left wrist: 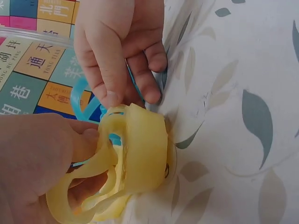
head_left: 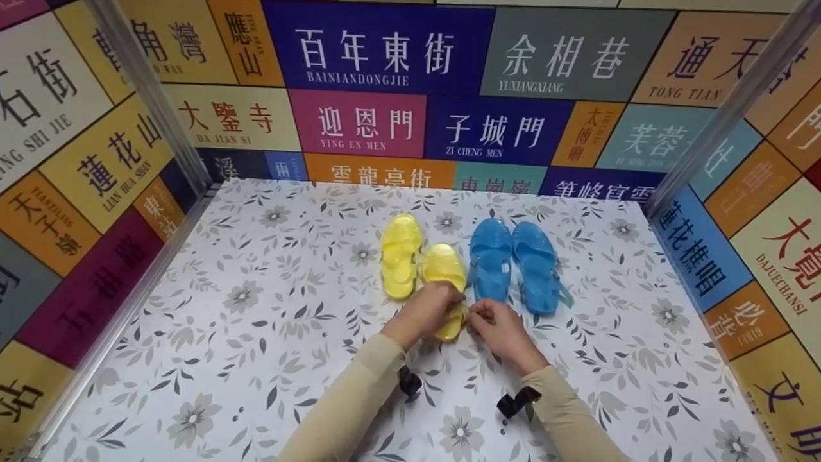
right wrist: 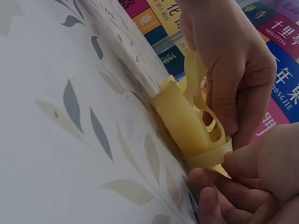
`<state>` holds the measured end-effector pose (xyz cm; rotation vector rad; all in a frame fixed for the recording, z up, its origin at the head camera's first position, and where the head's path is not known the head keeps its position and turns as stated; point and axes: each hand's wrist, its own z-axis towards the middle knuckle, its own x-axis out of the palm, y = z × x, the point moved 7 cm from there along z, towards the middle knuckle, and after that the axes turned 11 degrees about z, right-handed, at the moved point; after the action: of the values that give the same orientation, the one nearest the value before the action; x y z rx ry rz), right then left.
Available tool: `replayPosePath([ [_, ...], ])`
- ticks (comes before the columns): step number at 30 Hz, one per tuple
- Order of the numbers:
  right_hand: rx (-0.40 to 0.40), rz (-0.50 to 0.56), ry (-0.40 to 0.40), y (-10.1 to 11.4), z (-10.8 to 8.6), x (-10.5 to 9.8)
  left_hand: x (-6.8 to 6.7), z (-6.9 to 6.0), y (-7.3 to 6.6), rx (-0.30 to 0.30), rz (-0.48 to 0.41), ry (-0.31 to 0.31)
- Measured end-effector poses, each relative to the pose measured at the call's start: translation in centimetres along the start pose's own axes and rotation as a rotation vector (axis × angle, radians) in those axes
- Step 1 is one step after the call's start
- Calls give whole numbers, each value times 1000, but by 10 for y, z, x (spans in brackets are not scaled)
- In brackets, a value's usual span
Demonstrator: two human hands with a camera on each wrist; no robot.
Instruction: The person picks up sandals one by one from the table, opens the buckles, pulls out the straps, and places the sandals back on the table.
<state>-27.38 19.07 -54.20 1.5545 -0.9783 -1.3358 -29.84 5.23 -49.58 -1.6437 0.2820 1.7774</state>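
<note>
Two yellow jelly sandals lie side by side, the left one (head_left: pixel 399 256) set a little farther back. Over the nearer yellow sandal (head_left: pixel 444 263), my left hand (head_left: pixel 428 311) pinches the strap (left wrist: pixel 105 163) between thumb and fingers, partly covering the shoe. At that sandal's right side, my right hand (head_left: pixel 503 328) pinches a strap end (right wrist: pixel 217 154) between thumb and forefinger. Its other fingers are bent beneath, as the right wrist view shows. The heel (right wrist: pixel 182 121) faces me. How the strap end is fastened cannot be made out.
A pair of blue sandals, the left one (head_left: pixel 490 256) and the right one (head_left: pixel 535 266), stands just right of the yellow pair. The right blue one has a strap (head_left: pixel 566 292) sticking outward. A flower-patterned cloth (head_left: pixel 256 346) covers the surface; sign-printed walls (head_left: pixel 378 51) enclose it.
</note>
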Motion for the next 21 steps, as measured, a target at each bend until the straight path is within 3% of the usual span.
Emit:
replayPosePath([
  [8, -3, 25, 9, 1, 1, 2, 1, 1, 7, 5, -64, -36],
  [14, -36, -12, 10, 7, -1, -2, 5, 1, 9, -39, -69, -16],
  [21, -122, -121, -6, 12, -3, -3, 6, 0, 7, -37, -44, -34],
])
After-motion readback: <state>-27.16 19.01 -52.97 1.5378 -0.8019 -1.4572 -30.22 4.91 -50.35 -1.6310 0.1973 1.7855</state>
